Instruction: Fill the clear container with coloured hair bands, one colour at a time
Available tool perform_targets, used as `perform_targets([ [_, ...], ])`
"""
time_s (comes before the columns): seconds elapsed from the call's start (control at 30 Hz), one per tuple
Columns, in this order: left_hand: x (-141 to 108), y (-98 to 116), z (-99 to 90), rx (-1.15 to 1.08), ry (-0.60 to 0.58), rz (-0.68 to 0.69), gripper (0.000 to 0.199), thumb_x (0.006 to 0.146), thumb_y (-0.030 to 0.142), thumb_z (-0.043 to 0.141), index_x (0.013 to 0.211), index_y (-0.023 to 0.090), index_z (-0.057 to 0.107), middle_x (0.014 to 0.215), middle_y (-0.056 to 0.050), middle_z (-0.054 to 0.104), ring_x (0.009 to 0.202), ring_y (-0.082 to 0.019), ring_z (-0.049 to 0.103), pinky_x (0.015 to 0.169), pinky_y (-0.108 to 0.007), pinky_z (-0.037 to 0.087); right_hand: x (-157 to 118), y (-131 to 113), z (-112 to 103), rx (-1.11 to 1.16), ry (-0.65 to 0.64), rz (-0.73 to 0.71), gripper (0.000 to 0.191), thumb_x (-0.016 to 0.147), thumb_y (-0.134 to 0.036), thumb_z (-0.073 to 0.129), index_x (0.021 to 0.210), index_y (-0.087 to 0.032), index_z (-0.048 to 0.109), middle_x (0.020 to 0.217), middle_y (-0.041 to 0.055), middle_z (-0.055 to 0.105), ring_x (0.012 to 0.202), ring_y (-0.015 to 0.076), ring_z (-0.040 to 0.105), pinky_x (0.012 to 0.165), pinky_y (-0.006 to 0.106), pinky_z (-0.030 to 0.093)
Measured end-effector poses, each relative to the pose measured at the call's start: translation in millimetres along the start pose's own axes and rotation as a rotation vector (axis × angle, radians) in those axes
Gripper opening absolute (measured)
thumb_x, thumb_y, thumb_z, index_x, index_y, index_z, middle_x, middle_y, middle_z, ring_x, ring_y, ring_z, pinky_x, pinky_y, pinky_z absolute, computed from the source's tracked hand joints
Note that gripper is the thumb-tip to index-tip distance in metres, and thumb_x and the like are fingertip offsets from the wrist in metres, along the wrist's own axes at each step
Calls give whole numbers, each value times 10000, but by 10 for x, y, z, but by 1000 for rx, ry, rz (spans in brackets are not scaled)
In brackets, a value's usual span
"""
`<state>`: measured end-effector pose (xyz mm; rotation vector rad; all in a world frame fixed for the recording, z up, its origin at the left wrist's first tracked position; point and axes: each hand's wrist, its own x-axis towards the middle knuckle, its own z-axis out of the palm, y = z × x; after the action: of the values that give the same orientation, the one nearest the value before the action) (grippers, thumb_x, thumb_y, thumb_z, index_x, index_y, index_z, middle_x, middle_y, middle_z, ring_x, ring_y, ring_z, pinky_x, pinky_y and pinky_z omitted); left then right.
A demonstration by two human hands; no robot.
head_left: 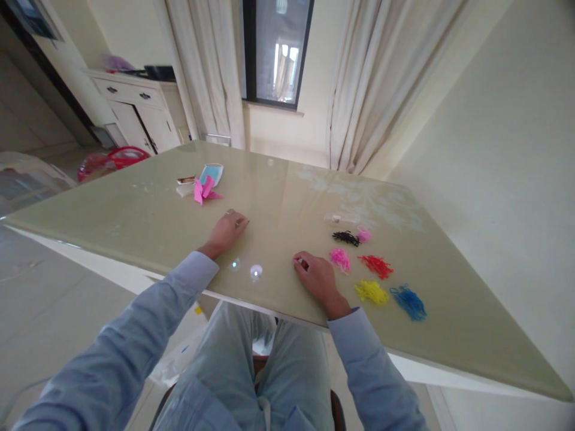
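My left hand point(228, 231) rests on the table with its fingers curled in, and nothing shows in it. A pink folded paper piece point(205, 190) lies just beyond it. My right hand point(318, 276) lies nearer the front edge, loosely closed, with only a dark gap between thumb and fingers. Beside it on the right are small piles of thin loops that look like rubber bands: pink bands point(340, 260), black bands point(345, 237), red bands point(376, 266), yellow bands point(371, 291) and blue bands point(408, 301). Neither hand touches these piles.
The glossy table point(278, 197) spans the view. A blue face mask point(211, 173) lies at the far left, and a clear plastic bag point(342, 218) behind the black bands. A small pink bundle point(363, 233) sits beside them. Beyond stand a white cabinet point(135, 108) and curtains point(359, 84).
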<state>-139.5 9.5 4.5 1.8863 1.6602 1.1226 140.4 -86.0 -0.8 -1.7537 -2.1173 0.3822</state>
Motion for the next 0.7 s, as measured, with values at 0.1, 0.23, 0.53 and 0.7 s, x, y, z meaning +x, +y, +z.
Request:
perform_targets([
  [0.1,-40,147,0,-401,25,-190,215,759,348,663,650,173,600,635,-1,510,635,-144,477,612,-269,420,-1,-2,-2,2,1,4,202,956,-287,562,1028,-241,745,831,32,776,760,185,689,653,272,366],
  [0.23,-217,451,26,-642,-53,-246,323,777,477,638,728,164,574,629,31,473,539,-91,427,510,-227,357,1,-2,3,-12,-5,10,199,953,-283,571,1039,-241,745,833,29,777,769,186,692,654,269,363],
  [0.53,-636,1164,190,-1287,-316,-316,328,732,357,861,778,122,637,647,33,511,546,-57,436,518,-190,350,-9,-3,24,-28,0,10,205,961,-303,567,1055,-250,741,828,18,776,770,176,693,657,263,350],
  [0.7,-668,1345,318,-1476,-462,-323,298,734,280,872,779,126,621,752,24,524,568,-45,436,532,-186,381,-15,-29,8,-58,-12,12,214,974,-313,546,1080,-258,724,864,21,782,810,186,702,664,268,347],
])
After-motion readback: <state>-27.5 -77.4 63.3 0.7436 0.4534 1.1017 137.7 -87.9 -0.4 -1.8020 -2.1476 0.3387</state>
